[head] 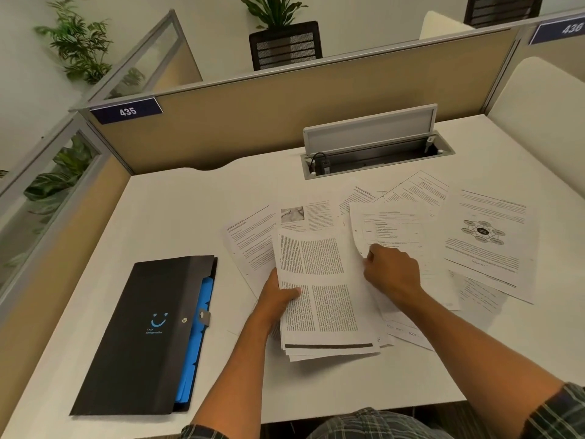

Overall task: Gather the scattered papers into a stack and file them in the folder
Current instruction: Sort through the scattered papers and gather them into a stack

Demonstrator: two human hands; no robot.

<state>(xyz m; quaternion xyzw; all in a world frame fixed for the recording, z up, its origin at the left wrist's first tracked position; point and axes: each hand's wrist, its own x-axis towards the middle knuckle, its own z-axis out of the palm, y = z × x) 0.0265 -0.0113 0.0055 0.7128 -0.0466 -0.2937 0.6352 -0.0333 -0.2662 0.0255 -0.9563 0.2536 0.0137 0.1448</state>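
Gathering step, partly done: you are holding a partial stack (326, 296) of papers by its left edge with your left hand (278, 299), thumb lying on the top page and fingers hidden beneath, so that grip is closing on the stack. Your right hand (391, 270) is pinching the near left corner of a table-printed sheet (392, 229), fingers curled round its lifting edge. The next move is likely calling for you to be drawing that sheet across onto the stack, squaring the edges, then reaching for the outlying pages. Counted: one black folder (142, 331), lying shut with its clasp fastened and blue dividers showing, well apart to the left on the bench (190, 217); one held stack; roughly six or seven loose sheets fanned behind and to the right, including one diagram page (487, 245), though overlaps are hiding the exact number.
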